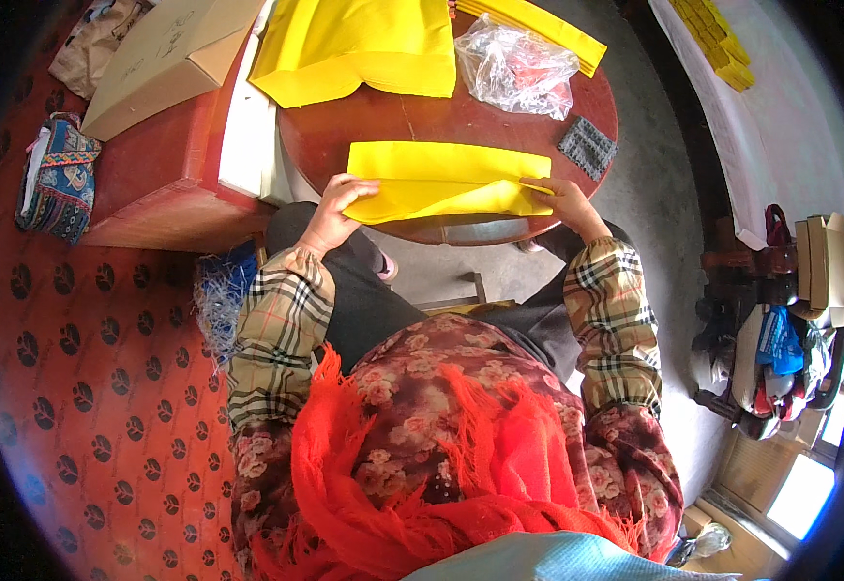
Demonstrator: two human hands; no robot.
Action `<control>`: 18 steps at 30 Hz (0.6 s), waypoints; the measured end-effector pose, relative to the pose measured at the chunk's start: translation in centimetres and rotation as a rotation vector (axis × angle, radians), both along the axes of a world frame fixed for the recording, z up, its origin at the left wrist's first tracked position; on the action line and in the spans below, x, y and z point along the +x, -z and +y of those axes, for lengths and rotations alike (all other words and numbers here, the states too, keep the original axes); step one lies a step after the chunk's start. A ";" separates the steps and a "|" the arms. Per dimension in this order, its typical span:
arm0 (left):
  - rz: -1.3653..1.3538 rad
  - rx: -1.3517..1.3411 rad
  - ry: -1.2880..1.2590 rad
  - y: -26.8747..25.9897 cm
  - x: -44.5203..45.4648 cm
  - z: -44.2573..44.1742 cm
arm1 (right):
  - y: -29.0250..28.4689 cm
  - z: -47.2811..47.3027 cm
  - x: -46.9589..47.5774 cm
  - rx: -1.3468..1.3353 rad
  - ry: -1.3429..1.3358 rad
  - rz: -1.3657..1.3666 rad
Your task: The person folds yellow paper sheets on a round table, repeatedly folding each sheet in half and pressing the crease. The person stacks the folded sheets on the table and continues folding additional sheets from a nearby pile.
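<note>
A folded piece of yellow sheet material (451, 163), perhaps felt or nonwoven fabric, stretches between my hands over the near edge of a round red table (393, 120). My left hand (340, 210) pinches its left end, the thumb on top. At the right end, my right hand (569, 203) grips it with thumb and fingers. The near layer is partly raised and bends in a curve towards the right. Its underside is hidden. Farther back on the table lies a larger yellow sheet (371, 47) with a turned-up near edge.
A clear plastic bag (516, 65) with red contents lies near folded yellow pieces (538, 25). A dark grey textured cloth (587, 148) rests at the table's right edge. To the left, a cardboard box (161, 65) sits on a red cabinet (168, 160).
</note>
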State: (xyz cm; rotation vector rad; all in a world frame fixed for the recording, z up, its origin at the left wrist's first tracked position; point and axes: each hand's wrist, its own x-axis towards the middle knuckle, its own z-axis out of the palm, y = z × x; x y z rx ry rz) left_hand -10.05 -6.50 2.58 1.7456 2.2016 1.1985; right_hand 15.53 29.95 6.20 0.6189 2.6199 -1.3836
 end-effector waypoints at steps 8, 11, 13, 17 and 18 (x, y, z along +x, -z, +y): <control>-0.320 -0.013 -0.232 1.7 -1.0 0.8 | 1.0 0.6 -0.2 -0.212 0.207 -0.033; -0.357 -0.086 -0.334 1.4 -0.8 1.3 | 1.3 0.7 -0.4 -0.235 0.297 -0.009; -0.326 -0.057 -0.415 1.1 -0.3 1.8 | 1.4 0.6 -0.5 -0.162 0.316 0.016; -0.233 -0.107 -0.579 0.7 0.5 2.4 | 2.0 1.0 -1.0 0.008 0.317 0.006; -0.278 -0.113 -0.608 0.7 0.7 2.4 | 2.1 1.2 -1.2 0.042 0.320 -0.008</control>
